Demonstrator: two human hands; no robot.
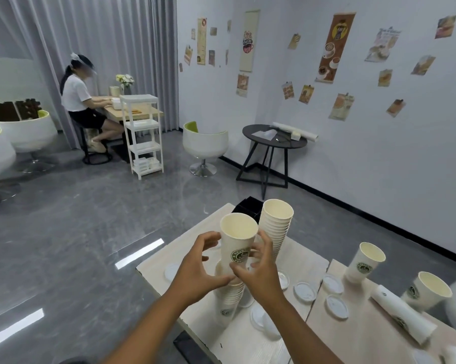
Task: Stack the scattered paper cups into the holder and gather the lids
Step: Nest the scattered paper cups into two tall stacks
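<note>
Upright paper cup [238,245] grasped between left hand [199,269] and right hand [261,269], fingers curled round its sides. Directly below, on the desk [247,342], a short cup stack [230,295], axes roughly aligned. Taller stack [275,227] just right, near the black holder [247,204]; lids [304,291] scattered.

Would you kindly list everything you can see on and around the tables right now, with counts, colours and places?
top cup: one, white with green logo, sitting in the near stack, between both hands
near stack: one, white, table front
far stack: one, white, behind the near stack
holder: one, black, table's far edge
loose cups: two upright, one lying, white, right table
lids: at least seven, white, scattered flat on both tables
tables: two, pale wood
round table: one, black, by the wall
seated person: one, far left
left hand: fingers curled beside the top cup
right hand: fingers curled round the top cup
</note>
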